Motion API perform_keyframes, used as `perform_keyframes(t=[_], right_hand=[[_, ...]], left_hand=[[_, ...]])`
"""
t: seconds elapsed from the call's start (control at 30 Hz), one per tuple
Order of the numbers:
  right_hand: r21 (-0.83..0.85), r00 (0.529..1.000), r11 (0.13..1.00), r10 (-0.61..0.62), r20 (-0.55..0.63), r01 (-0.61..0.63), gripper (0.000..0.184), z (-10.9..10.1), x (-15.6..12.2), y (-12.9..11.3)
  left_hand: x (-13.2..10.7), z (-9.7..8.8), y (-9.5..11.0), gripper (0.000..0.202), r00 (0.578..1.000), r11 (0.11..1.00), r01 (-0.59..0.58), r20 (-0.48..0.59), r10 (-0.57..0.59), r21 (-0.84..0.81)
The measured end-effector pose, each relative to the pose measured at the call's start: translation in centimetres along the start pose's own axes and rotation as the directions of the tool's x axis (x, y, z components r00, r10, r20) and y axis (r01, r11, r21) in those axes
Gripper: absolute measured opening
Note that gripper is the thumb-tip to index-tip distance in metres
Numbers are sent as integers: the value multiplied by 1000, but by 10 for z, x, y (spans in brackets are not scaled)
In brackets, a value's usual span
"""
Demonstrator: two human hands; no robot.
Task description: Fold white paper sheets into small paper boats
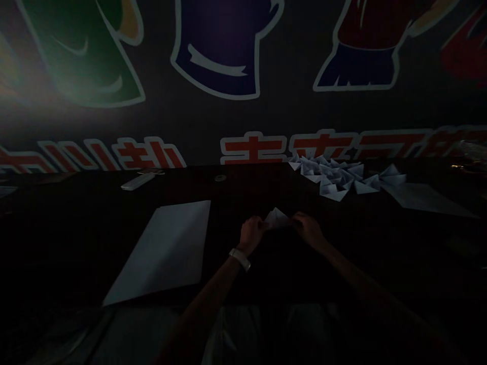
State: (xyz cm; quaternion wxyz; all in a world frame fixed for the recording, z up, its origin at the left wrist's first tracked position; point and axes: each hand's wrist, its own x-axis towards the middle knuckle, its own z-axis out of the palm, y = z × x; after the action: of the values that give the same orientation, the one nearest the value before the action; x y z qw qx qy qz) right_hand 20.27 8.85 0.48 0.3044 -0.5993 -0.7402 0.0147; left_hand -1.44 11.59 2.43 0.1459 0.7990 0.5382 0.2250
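A small folded paper boat (277, 219) with a pointed peak is held between my two hands over the dark table. My left hand (252, 234), with a pale band on the wrist, pinches its left corner. At the opposite corner, the fingers of my right hand (309, 230) are closed on the paper. Dim light hides the exact fingertips. To the left lies a stack of white paper sheets (167, 248), partly in shadow. Several folded paper boats (335, 175) sit in a heap at the back right.
A flat sheet (428, 197) lies right of the heap. At the back left rests a long white object (137, 181), and a small round item (220, 178) lies near the back edge. Behind the table (236, 192) rises a wall with painted figures and red characters.
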Motion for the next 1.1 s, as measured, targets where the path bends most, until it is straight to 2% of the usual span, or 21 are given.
perform_keyframes(t=[0.1,0.2,0.37,0.53,0.97,1.1], right_hand=[[-78,999,996,42,-34,-45,31,7,4,1],[-80,994,991,102,-43,-105,32,11,6,1],[-146,987,976,159,-11,-159,33,12,7,2],[-181,974,962,218,55,-205,26,11,9,2],[-252,954,937,278,110,-244,35,9,18,-4],[-276,950,929,287,125,-245,33,9,21,-6]], left_hand=[[1,1,5,19,1000,998,6,-2,-6,60],[-1,3,7,16,1000,996,0,12,-1,92],[0,5,7,13,999,992,-6,41,1,129],[4,5,7,15,998,989,2,67,-13,149],[3,6,8,17,997,982,-25,71,12,189],[0,2,12,26,999,981,-19,48,10,195]])
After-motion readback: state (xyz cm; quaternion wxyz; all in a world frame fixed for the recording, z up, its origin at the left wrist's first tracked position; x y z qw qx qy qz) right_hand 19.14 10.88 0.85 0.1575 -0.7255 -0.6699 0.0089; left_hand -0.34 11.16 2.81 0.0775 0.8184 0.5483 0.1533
